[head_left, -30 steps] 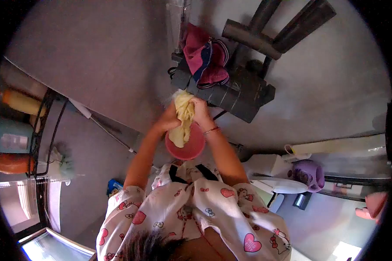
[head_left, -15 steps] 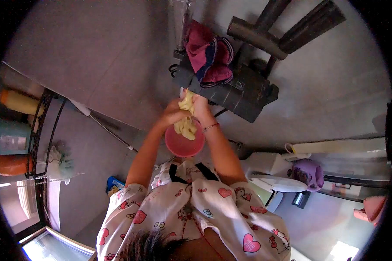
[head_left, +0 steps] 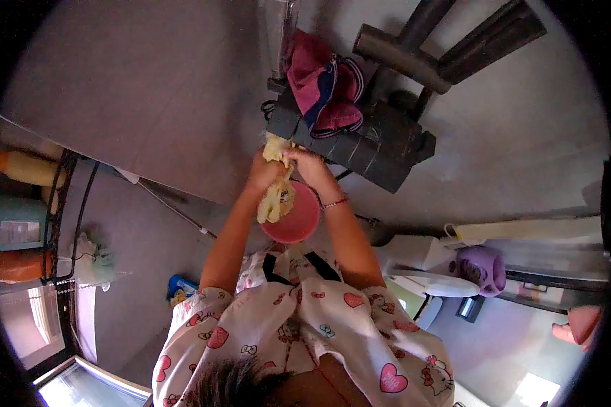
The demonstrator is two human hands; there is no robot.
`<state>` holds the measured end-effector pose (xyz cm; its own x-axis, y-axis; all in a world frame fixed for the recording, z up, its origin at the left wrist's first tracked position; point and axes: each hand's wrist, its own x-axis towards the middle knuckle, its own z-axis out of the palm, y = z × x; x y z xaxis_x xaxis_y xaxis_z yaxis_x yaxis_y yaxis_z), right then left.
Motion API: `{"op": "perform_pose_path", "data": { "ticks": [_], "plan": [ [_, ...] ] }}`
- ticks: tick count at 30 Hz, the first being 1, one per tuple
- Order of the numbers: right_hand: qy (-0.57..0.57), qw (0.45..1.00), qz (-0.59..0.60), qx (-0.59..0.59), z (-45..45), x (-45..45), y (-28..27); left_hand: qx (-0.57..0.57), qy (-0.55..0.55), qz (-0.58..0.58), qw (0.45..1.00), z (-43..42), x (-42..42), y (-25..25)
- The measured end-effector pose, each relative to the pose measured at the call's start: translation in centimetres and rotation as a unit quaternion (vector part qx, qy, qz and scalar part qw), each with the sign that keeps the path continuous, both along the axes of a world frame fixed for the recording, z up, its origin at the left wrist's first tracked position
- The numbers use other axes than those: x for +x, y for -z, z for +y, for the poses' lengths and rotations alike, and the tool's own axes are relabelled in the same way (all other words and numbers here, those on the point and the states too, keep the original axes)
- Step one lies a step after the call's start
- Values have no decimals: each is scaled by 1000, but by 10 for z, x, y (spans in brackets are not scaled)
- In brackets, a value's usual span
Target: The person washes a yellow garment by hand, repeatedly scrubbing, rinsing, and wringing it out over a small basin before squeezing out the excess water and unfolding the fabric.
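My left hand (head_left: 266, 174) is closed around the middle of a wet-looking yellow cloth (head_left: 273, 205). Higher up on the same cloth, my right hand (head_left: 305, 165) grips it close beside the left one; a bracelet circles that wrist. The lower end of the cloth hangs loose over a round pink bucket (head_left: 304, 217), while the upper end shows above my hands, near the dark grey ledge. Parts of the cloth are hidden by my fingers. Inside the bucket, I cannot make out the contents.
A maroon garment with striped trim (head_left: 319, 88) lies on the dark grey ledge (head_left: 380, 152) in front of me. Dark pipes (head_left: 414, 57) rise behind it. At left stands a wire rack (head_left: 64, 217) with bottles; at right are a toilet (head_left: 441, 285) and a purple basket (head_left: 480, 270).
Both hands have shifted slightly left with the yellow cloth. Its bunched hanging end has become longer and moved toward the bucket's left side.
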<state>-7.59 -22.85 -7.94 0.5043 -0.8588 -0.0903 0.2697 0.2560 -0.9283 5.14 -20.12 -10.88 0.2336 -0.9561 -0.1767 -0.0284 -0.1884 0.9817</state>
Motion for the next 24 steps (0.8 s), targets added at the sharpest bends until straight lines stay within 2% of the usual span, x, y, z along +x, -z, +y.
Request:
{"op": "perform_pose_path", "data": {
  "ticks": [1, 2, 3, 4, 5, 6, 8, 9, 11, 15, 16, 17, 19, 20, 22, 23, 24],
  "plan": [
    [1, 1000, 1, 1, 1, 2, -7, -5, 24, 27, 999, 4, 0, -21],
    [-42, 995, 76, -49, 0, 5, -11, -11, 47, 55, 997, 6, -2, -34],
    [-84, 980, 151, -96, 0, 9, -12, -9, 48, 57, 997, 6, -5, -27],
    [-56, 974, 206, -77, -1, 13, -11, -40, 63, 10, 997, 5, -8, -16],
    [-55, 974, 206, -78, 1, 15, -17, -72, 78, -39, 994, 4, -10, -15],
    [-21, 970, 216, -110, 6, 16, -30, -72, 79, -39, 993, 6, -13, -14],
    [14, 964, 225, -143, 4, 21, -23, -92, 18, -111, 989, 12, -18, -15],
    [25, 959, 245, -138, -3, 25, -9, -93, 19, -111, 989, 9, -12, -11],
    [34, 954, 267, -134, -8, 24, 5, -88, 177, -95, 976, 0, 4, 1],
    [-4, 914, 391, -103, -4, 36, -28, -121, 175, -82, 974, -5, 3, 12],
    [3, 894, 442, -75, -7, 41, -31, -91, 106, -70, 988, -6, -1, 24],
    [3, 894, 442, -75, -6, 42, -39, -59, 36, -57, 996, -5, -5, 22],
    [1, 895, 424, -140, -3, 41, -52, -96, 41, -63, 993, -7, -10, 17],
    [0, 894, 425, -140, -12, 43, -36, -132, 44, -70, 988, -7, -11, 8],
    [-10, 803, 594, -34, -34, 50, 12, -124, 60, -81, 987, -5, -11, -4],
    [-10, 803, 594, -33, -33, 48, 9, -117, 78, -91, 986, -4, -12, -9],
    [-25, 854, 519, -30, -30, 44, 1, -115, 79, -91, 986, -2, -14, -16]
  ]
}}
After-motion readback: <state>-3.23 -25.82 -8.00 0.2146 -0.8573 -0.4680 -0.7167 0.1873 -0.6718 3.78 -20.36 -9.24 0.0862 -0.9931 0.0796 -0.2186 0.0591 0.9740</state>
